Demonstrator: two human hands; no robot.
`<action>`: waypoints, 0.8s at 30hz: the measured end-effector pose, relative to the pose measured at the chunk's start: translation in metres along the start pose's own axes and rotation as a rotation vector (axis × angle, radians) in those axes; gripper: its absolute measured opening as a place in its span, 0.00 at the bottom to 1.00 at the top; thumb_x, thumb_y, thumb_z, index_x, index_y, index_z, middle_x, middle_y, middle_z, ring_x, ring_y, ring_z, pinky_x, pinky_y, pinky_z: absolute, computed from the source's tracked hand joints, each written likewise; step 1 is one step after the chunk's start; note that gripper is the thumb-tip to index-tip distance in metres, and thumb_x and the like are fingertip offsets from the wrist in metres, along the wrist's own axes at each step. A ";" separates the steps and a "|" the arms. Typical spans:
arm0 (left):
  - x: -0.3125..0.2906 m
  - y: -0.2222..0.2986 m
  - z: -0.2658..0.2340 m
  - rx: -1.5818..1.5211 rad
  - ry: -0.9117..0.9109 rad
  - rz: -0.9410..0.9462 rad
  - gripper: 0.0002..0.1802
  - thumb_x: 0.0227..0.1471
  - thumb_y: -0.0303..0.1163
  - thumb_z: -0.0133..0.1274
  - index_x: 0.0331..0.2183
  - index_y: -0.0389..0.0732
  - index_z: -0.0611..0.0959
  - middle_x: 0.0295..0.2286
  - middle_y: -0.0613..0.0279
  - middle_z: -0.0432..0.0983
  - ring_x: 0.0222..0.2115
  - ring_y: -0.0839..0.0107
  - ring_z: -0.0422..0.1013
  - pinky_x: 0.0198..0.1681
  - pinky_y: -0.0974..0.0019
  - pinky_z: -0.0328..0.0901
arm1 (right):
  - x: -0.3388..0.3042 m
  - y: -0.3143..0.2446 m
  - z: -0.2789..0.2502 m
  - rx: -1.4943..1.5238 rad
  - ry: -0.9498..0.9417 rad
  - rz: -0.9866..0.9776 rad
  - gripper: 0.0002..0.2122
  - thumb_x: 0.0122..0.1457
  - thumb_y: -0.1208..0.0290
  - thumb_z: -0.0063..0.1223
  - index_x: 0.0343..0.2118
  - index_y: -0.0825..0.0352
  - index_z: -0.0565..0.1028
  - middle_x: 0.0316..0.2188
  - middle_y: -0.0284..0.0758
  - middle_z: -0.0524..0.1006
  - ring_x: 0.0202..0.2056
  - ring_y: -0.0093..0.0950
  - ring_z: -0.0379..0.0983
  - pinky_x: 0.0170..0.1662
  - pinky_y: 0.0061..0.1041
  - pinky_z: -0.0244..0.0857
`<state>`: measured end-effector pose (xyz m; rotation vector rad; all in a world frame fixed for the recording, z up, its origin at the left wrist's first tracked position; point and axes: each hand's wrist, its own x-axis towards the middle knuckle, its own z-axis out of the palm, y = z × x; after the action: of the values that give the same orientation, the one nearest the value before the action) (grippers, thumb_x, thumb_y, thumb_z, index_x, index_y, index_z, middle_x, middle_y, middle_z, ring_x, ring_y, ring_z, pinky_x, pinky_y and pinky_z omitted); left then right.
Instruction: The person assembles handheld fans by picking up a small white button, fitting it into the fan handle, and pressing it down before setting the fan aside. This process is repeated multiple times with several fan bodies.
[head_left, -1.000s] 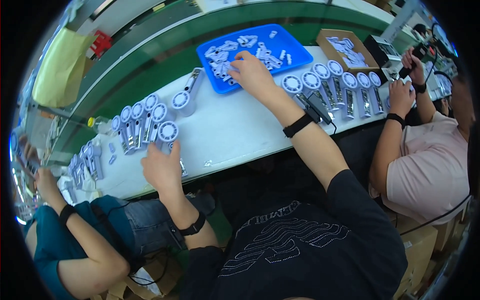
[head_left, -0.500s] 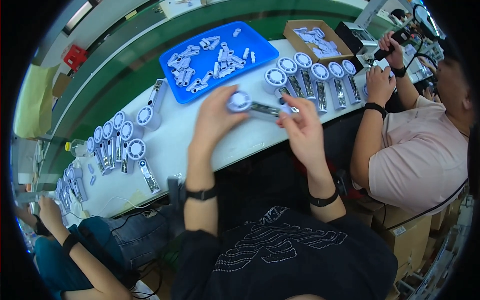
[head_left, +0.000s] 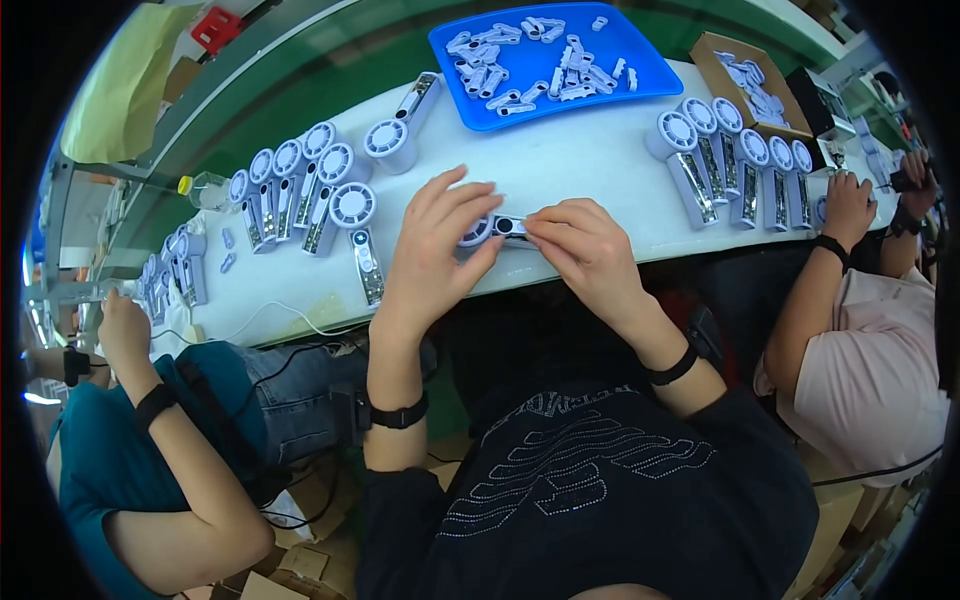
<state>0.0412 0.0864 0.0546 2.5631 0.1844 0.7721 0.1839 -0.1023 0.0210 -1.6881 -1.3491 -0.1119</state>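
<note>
Just above the table's front edge, a white handheld fan (head_left: 509, 227) with an open handle lies sideways between my hands. My left hand (head_left: 432, 245) curls round its round grille head, thumb below and fingers partly lifted above. My right hand (head_left: 590, 250) has its thumb and fingertips pinched together at the handle, covering most of it. Whether a small part is also under those fingertips is hidden. Left of my left hand lies another fan (head_left: 353, 205), with a white button cover on its handle.
A blue tray (head_left: 660, 84) of small white covers stands at the back. More fans (head_left: 287, 157) lie in a row at left, others (head_left: 690, 185) at right beside a cardboard box (head_left: 795, 128) of white parts. Co-workers sit on both sides. A white cable (head_left: 290, 308) crosses the front edge.
My view has shifted, so the table appears farther right and higher. My right hand, earlier holding a small white part by the handle's end, has come in closer to the fan head.
</note>
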 end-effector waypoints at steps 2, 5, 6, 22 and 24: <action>0.006 -0.013 0.003 -0.091 -0.118 0.128 0.24 0.50 0.28 0.74 0.50 0.39 0.89 0.48 0.57 0.86 0.55 0.55 0.79 0.63 0.53 0.70 | -0.002 -0.002 0.002 -0.002 0.018 0.021 0.09 0.59 0.80 0.69 0.42 0.70 0.87 0.41 0.36 0.86 0.44 0.38 0.82 0.47 0.34 0.77; 0.010 -0.020 0.006 -0.191 -0.191 0.160 0.18 0.51 0.26 0.72 0.46 0.38 0.91 0.45 0.58 0.87 0.54 0.56 0.80 0.60 0.54 0.72 | -0.003 -0.005 0.005 -0.014 0.057 0.046 0.09 0.59 0.80 0.69 0.42 0.70 0.87 0.41 0.37 0.86 0.44 0.37 0.82 0.47 0.34 0.77; 0.011 -0.021 0.006 -0.238 -0.201 0.120 0.15 0.52 0.25 0.71 0.43 0.38 0.91 0.44 0.59 0.88 0.53 0.57 0.80 0.59 0.54 0.73 | -0.003 -0.005 0.005 -0.019 0.059 0.051 0.09 0.59 0.80 0.69 0.42 0.70 0.87 0.41 0.37 0.86 0.44 0.37 0.82 0.47 0.34 0.77; 0.007 -0.028 0.020 -0.286 -0.089 0.194 0.10 0.52 0.21 0.70 0.39 0.35 0.91 0.39 0.57 0.88 0.46 0.55 0.82 0.50 0.57 0.77 | -0.001 -0.006 -0.003 -0.043 -0.038 0.023 0.09 0.60 0.80 0.69 0.43 0.70 0.88 0.40 0.39 0.86 0.44 0.37 0.83 0.46 0.33 0.78; 0.007 -0.027 0.021 -0.278 -0.083 0.185 0.11 0.51 0.21 0.71 0.39 0.35 0.91 0.39 0.57 0.88 0.46 0.55 0.82 0.50 0.57 0.77 | -0.003 -0.005 -0.004 -0.012 -0.032 0.060 0.09 0.60 0.80 0.69 0.44 0.71 0.87 0.40 0.39 0.86 0.44 0.37 0.83 0.46 0.33 0.78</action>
<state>0.0586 0.1041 0.0294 2.3620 -0.1773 0.7011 0.1806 -0.1074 0.0245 -1.7451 -1.3228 -0.0585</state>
